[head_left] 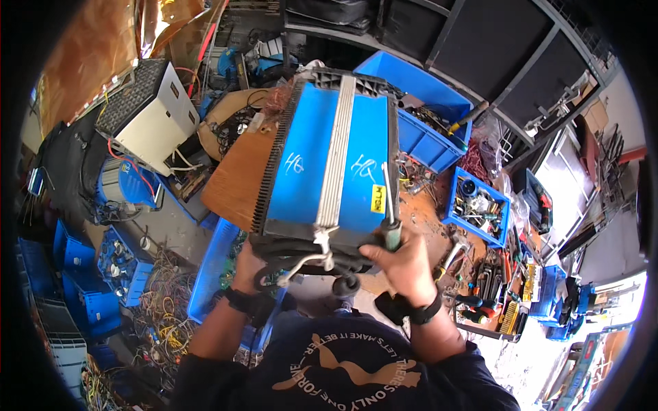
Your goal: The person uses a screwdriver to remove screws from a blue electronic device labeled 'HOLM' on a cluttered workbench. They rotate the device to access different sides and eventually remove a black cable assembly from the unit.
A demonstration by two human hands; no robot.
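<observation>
A large boxy electrical unit [298, 192] is tilted up in front of me, with a blue face, black finned sides and a ribbed pale strip down its middle. My left hand [248, 268] grips its near left corner, fingers partly hidden beneath it. At the near right corner, my right hand [409, 267] steadies the unit with the thumb along its edge. That same hand also holds a screwdriver [392, 233] with a green handle, its shaft pointing away from me. Along the near end hangs a bundled black cable [291, 255], bound with a white tie [322, 240].
Behind the unit stands a blue crate [428, 144] of scrap. A smaller blue bin [506, 233] of metal parts is to the right, near a hammer [452, 255] and several hand tools. Tangled wires [161, 308] cover the lower left. A wooden board [236, 178] lies beside the unit.
</observation>
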